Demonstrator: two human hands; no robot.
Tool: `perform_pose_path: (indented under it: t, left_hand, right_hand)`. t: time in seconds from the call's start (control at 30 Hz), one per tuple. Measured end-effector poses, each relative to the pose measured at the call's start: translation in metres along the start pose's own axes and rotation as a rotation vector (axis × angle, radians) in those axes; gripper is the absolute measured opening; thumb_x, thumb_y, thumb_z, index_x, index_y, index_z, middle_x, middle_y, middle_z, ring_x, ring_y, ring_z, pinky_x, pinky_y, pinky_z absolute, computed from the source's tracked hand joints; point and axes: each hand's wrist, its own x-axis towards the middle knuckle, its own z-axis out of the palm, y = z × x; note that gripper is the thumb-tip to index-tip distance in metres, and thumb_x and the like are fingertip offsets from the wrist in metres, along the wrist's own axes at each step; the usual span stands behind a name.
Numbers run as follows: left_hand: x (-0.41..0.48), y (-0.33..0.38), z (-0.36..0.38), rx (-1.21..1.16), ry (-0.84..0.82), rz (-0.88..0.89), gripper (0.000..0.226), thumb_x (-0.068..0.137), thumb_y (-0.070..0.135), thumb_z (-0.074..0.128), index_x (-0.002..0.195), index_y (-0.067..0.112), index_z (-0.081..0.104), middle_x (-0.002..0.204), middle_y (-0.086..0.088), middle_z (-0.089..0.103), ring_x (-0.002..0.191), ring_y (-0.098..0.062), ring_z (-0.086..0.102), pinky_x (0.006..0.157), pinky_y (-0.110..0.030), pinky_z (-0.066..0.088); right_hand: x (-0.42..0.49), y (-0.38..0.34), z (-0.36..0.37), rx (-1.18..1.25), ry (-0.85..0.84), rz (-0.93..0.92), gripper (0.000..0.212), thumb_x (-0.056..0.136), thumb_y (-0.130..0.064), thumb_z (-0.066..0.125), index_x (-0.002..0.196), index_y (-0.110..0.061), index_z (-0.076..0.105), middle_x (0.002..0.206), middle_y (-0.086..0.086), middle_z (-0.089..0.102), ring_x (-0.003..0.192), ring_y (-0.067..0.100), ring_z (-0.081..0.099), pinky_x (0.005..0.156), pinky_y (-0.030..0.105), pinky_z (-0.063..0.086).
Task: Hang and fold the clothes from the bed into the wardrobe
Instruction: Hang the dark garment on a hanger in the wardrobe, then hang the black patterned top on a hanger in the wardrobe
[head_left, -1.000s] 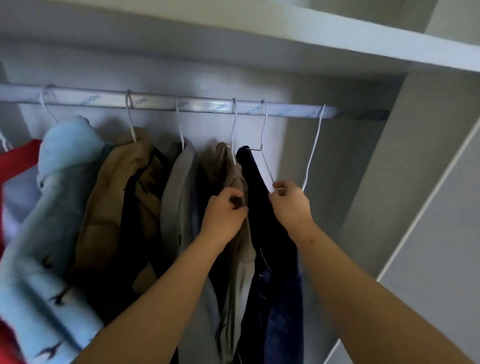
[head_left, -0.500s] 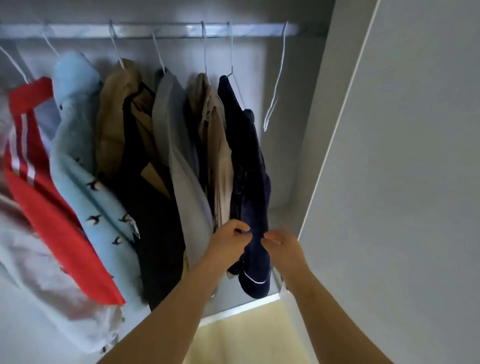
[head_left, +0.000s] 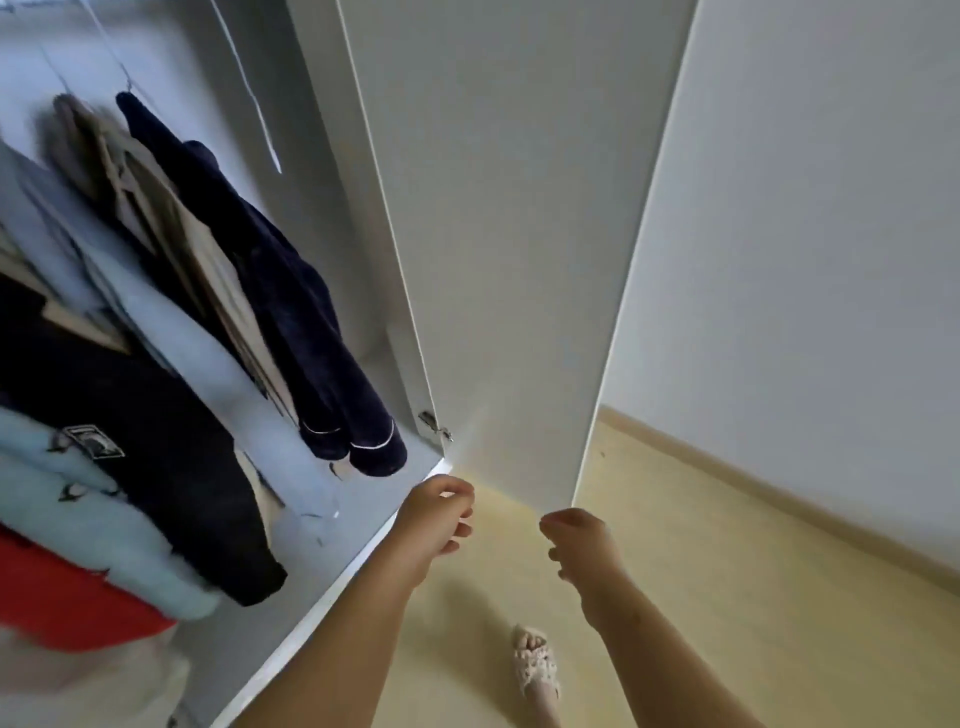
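Hung inside the wardrobe (head_left: 322, 182) at left, blurred: navy garment (head_left: 291, 312) with white-piped cuffs at the right end of the row, then beige garment (head_left: 171, 223), black jacket (head_left: 156, 467), pale blue fleece (head_left: 78, 499) and red garment (head_left: 67, 597) further left. Just right of the navy one, a bare wire hanger (head_left: 254, 104). In front of the wardrobe's bottom edge, left hand (head_left: 439, 519) and right hand (head_left: 582, 545), apart, fingers loosely curled, holding nothing. Behind them an open white door (head_left: 509, 260). Underneath, yellow floor (head_left: 727, 545) and a foot in a knitted slipper (head_left: 537, 665).

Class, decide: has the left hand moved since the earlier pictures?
Yes. The left hand has dropped from the navy garment to below its cuffs.
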Motion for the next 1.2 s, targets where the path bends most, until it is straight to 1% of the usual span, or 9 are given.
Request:
perform_pose_path:
  t: [0.07, 0.13, 0.23, 0.47, 0.6, 0.7, 0.87, 0.97, 1.2]
  left_hand:
    - [-0.026, -0.021, 0.023, 0.033, -0.080, -0.003, 0.010, 0.091, 0.020, 0.050, 0.091, 0.020, 0.060, 0.081, 0.002, 0.059, 0.061, -0.011, 0.057, 0.056, -0.021, 0.043]
    - [-0.053, -0.037, 0.046, 0.061, -0.153, -0.013, 0.010, 0.091, 0.020, 0.051, 0.091, 0.021, 0.060, 0.080, 0.002, 0.059, 0.061, -0.011, 0.059, 0.057, -0.021, 0.043]
    - [-0.088, -0.056, 0.088, 0.088, -0.242, -0.012, 0.011, 0.091, 0.016, 0.051, 0.087, 0.022, 0.059, 0.076, 0.001, 0.057, 0.061, -0.012, 0.061, 0.056, -0.021, 0.043]
    - [-0.178, -0.083, 0.221, 0.278, -0.501, 0.071, 0.011, 0.093, 0.017, 0.050, 0.085, 0.022, 0.056, 0.074, 0.001, 0.055, 0.060, -0.011, 0.058, 0.052, -0.021, 0.042]
    - [-0.248, -0.100, 0.317, 0.357, -0.614, 0.113, 0.013, 0.093, 0.016, 0.051, 0.081, 0.022, 0.055, 0.072, 0.002, 0.053, 0.058, -0.011, 0.055, 0.051, -0.021, 0.038]
    - [-0.314, -0.116, 0.391, 0.427, -0.734, 0.144, 0.017, 0.093, 0.013, 0.049, 0.080, 0.021, 0.055, 0.071, 0.003, 0.053, 0.055, -0.010, 0.054, 0.043, -0.016, 0.037]
    - [-0.412, -0.145, 0.482, 0.550, -0.892, 0.178, 0.018, 0.095, 0.012, 0.048, 0.080, 0.021, 0.054, 0.071, 0.002, 0.053, 0.055, -0.009, 0.053, 0.041, -0.014, 0.036]
    - [-0.457, -0.152, 0.529, 0.604, -0.972, 0.209, 0.015, 0.095, 0.013, 0.048, 0.084, 0.020, 0.054, 0.072, 0.002, 0.054, 0.055, -0.009, 0.053, 0.041, -0.015, 0.036]
    - [-0.504, -0.148, 0.626, 0.698, -1.063, 0.274, 0.013, 0.094, 0.015, 0.048, 0.085, 0.019, 0.056, 0.074, 0.001, 0.056, 0.060, -0.010, 0.055, 0.051, -0.020, 0.039]
  right_hand:
    - [-0.033, 0.030, -0.021, 0.071, 0.057, 0.068, 0.009, 0.085, 0.002, 0.049, 0.082, 0.008, 0.054, 0.072, 0.005, 0.038, 0.064, 0.017, 0.032, 0.053, 0.025, 0.022]
    - [-0.064, 0.062, -0.042, 0.143, 0.113, 0.139, 0.012, 0.087, 0.001, 0.049, 0.078, -0.005, 0.054, 0.068, 0.004, 0.043, 0.060, 0.017, 0.037, 0.053, 0.024, 0.027]
    - [-0.114, 0.110, -0.080, 0.255, 0.214, 0.205, 0.015, 0.090, -0.004, 0.050, 0.076, -0.011, 0.055, 0.066, 0.002, 0.047, 0.058, 0.016, 0.042, 0.053, 0.023, 0.030]
    - [-0.209, 0.207, -0.187, 0.461, 0.491, 0.266, 0.014, 0.089, -0.008, 0.050, 0.079, -0.013, 0.059, 0.073, 0.001, 0.052, 0.065, 0.016, 0.048, 0.054, 0.022, 0.035]
    - [-0.274, 0.265, -0.280, 0.508, 0.685, 0.259, 0.014, 0.090, -0.011, 0.050, 0.082, -0.017, 0.059, 0.077, 0.000, 0.057, 0.066, 0.014, 0.053, 0.055, 0.023, 0.040]
    - [-0.331, 0.318, -0.346, 0.568, 0.842, 0.281, 0.013, 0.089, -0.010, 0.049, 0.083, -0.015, 0.058, 0.076, 0.003, 0.057, 0.065, 0.016, 0.052, 0.056, 0.024, 0.039]
    - [-0.413, 0.389, -0.411, 0.716, 0.986, 0.331, 0.013, 0.086, -0.006, 0.049, 0.079, -0.013, 0.058, 0.068, 0.002, 0.051, 0.057, 0.016, 0.045, 0.052, 0.023, 0.033]
    - [-0.445, 0.416, -0.448, 0.785, 1.070, 0.328, 0.013, 0.086, -0.006, 0.050, 0.079, -0.013, 0.058, 0.071, 0.002, 0.052, 0.057, 0.016, 0.044, 0.052, 0.023, 0.033]
    - [-0.459, 0.452, -0.519, 0.873, 1.125, 0.333, 0.017, 0.085, -0.001, 0.048, 0.075, -0.011, 0.057, 0.065, 0.004, 0.048, 0.052, 0.014, 0.036, 0.048, 0.023, 0.029]
